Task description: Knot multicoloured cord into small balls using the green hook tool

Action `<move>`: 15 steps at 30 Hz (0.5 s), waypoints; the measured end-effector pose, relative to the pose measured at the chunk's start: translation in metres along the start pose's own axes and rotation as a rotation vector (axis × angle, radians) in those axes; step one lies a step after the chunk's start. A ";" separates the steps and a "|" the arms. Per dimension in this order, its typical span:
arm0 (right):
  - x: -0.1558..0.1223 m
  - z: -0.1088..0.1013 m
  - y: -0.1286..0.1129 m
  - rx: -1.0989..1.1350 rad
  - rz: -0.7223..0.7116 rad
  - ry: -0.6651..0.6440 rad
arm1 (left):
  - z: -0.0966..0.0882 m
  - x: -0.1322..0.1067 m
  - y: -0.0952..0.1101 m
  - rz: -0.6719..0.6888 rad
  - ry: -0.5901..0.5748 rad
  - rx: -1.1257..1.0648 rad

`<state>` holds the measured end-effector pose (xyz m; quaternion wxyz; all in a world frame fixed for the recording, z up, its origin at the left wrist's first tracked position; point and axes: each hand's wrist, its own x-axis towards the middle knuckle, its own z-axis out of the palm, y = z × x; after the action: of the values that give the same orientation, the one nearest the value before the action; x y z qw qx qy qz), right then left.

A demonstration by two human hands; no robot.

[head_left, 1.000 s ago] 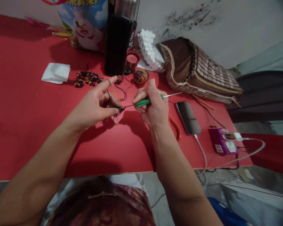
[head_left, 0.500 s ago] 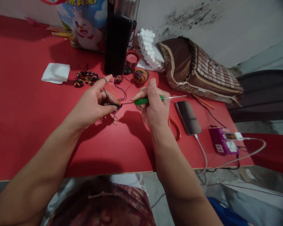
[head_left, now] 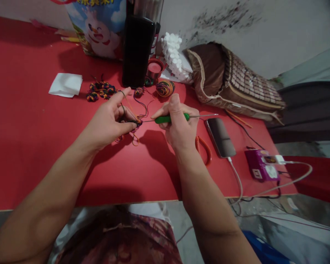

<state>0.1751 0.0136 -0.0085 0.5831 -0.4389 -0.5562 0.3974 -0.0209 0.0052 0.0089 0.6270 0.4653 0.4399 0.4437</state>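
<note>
My left hand (head_left: pixel 110 119) pinches a small dark multicoloured crochet piece (head_left: pixel 138 124) between thumb and fingers, its index finger raised with yarn running over it. Closed around the green handle of a crochet hook (head_left: pixel 162 119) is my right hand (head_left: pixel 180 121). One thin metal end of the hook reaches the crochet piece; the other end sticks out to the right. Loose yarn loops hang below the left fingers. Strands lead back toward a small yarn ball (head_left: pixel 139 92) and a larger multicoloured yarn ball (head_left: pixel 165 88). Behind the left hand lie finished-looking crocheted bits (head_left: pixel 100 91).
A black phone (head_left: pixel 138 51) stands upright behind the yarn. White folded paper (head_left: pixel 66 85) lies to the left. On the right are orange-handled scissors or pliers (head_left: pixel 205 149), a charging phone (head_left: pixel 221 137), a purple power box (head_left: pixel 261 165) and a brown cushion (head_left: pixel 236 80) on the red table (head_left: pixel 30 154).
My right hand and the hook have shifted very slightly left, and the hook's free end has tipped a little lower. My left hand keeps its pinch on the crochet piece.
</note>
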 end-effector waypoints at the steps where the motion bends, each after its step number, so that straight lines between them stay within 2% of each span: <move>1: -0.001 0.001 0.000 -0.020 -0.021 0.002 | 0.000 0.000 0.000 -0.001 0.006 0.005; 6: -0.007 0.007 -0.008 -0.151 -0.105 -0.023 | 0.000 0.003 -0.002 0.004 0.069 0.061; 9: -0.012 0.011 -0.011 -0.218 -0.216 -0.057 | 0.000 0.005 -0.004 -0.009 0.092 0.063; 13: -0.016 0.012 -0.005 -0.338 -0.388 -0.086 | -0.002 0.006 -0.002 -0.053 0.147 -0.046; 15: -0.015 0.011 0.001 -0.373 -0.464 -0.121 | -0.004 0.006 -0.001 -0.078 0.138 -0.141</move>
<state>0.1631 0.0008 -0.0139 0.5335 -0.3750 -0.7388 0.1699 -0.0236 0.0122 0.0067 0.6431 0.3710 0.4673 0.4800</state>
